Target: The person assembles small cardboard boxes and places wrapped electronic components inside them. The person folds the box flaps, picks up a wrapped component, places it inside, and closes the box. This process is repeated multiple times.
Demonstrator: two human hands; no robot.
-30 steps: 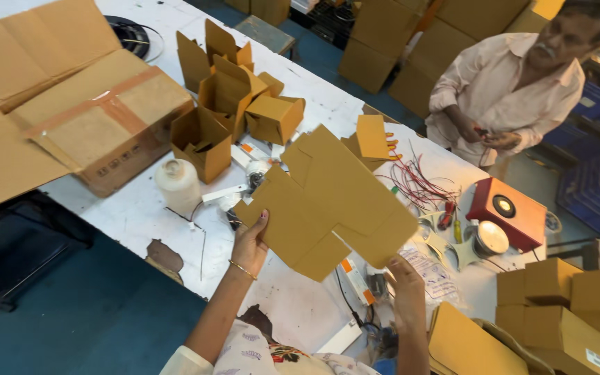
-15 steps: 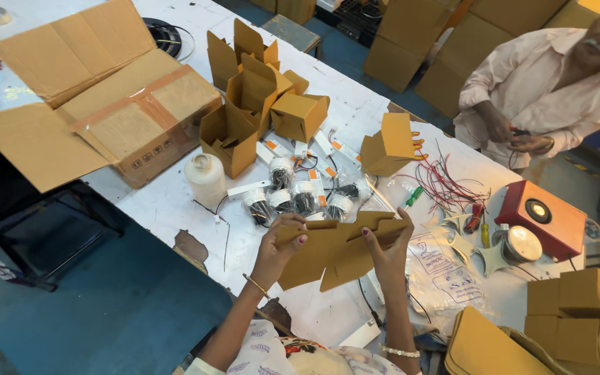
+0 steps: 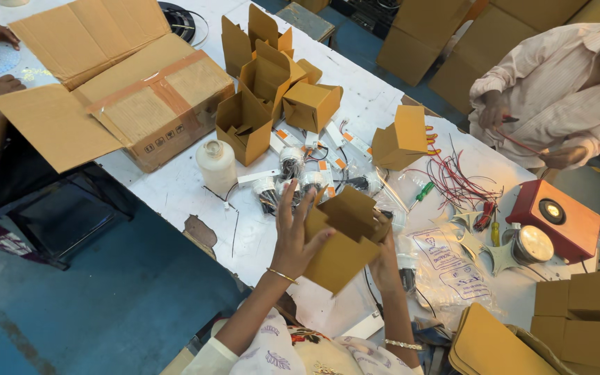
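I hold a small, half-folded brown cardboard carton (image 3: 345, 239) between both hands, just above the near edge of the white counter (image 3: 175, 187). My left hand (image 3: 293, 239) presses flat against its left face with the fingers spread upward; my right hand (image 3: 385, 258) cups it from the right, mostly hidden behind the board. The carton sits tilted, its long axis running from lower left up to the right, with the loose flaps at the top pointing away from me. Both hands touch it, neither nearer. I count one carton in hand, about five folded small cartons (image 3: 272, 87) beyond it, and one large open cardboard box (image 3: 140, 104) at far left.
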